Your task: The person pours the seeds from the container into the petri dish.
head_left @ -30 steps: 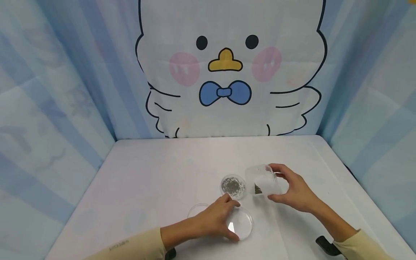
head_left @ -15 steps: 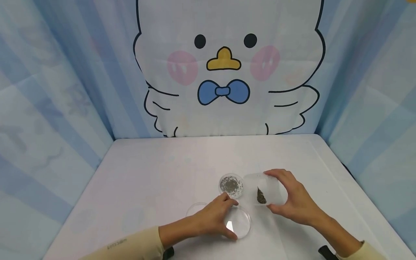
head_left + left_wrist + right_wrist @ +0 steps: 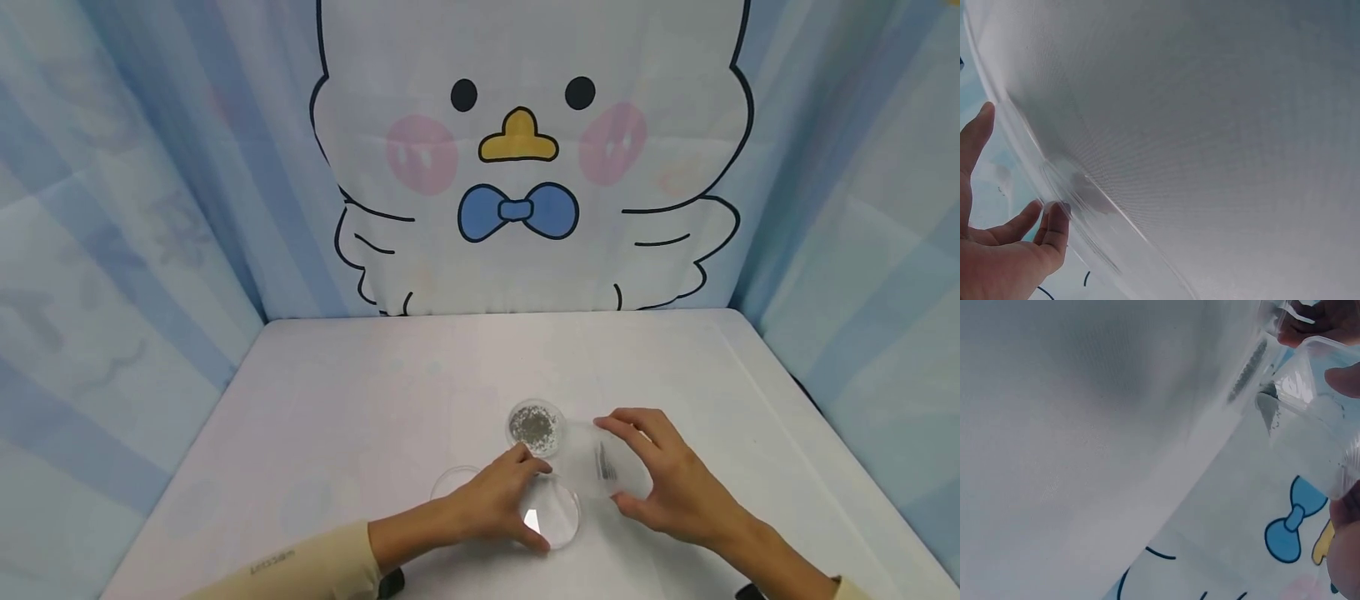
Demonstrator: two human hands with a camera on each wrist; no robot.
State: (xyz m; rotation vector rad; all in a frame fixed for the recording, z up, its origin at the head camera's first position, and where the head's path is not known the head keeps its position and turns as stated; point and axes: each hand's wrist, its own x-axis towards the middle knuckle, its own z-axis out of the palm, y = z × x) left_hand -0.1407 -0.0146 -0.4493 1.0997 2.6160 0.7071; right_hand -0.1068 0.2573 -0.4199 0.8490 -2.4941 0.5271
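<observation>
My left hand (image 3: pixel 491 500) holds a clear petri dish (image 3: pixel 558 521) by its rim on the table, thumb and fingers spread across it. In the left wrist view its fingertips (image 3: pixel 1059 215) are right at the clear rim. My right hand (image 3: pixel 678 479) grips a clear plastic box (image 3: pixel 1313 394) from opposite sides, tilted above the table. Some dark grainy stuff (image 3: pixel 604 462) shows in the box, gathered at its low corner in the right wrist view. Just beyond the left fingers stands a round clear dish (image 3: pixel 535 427) with grey-brown grains over its bottom.
Another clear round dish or lid (image 3: pixel 452 479) lies left of the left hand, partly hidden behind it. A white cloth covers the table (image 3: pixel 360 392). Behind it hangs a curtain (image 3: pixel 517 275) with a cartoon bird print.
My right hand has brought the box toward me and turned it, and the dark stuff inside now looks like a narrow streak. My left hand and the dishes have stayed in place.
</observation>
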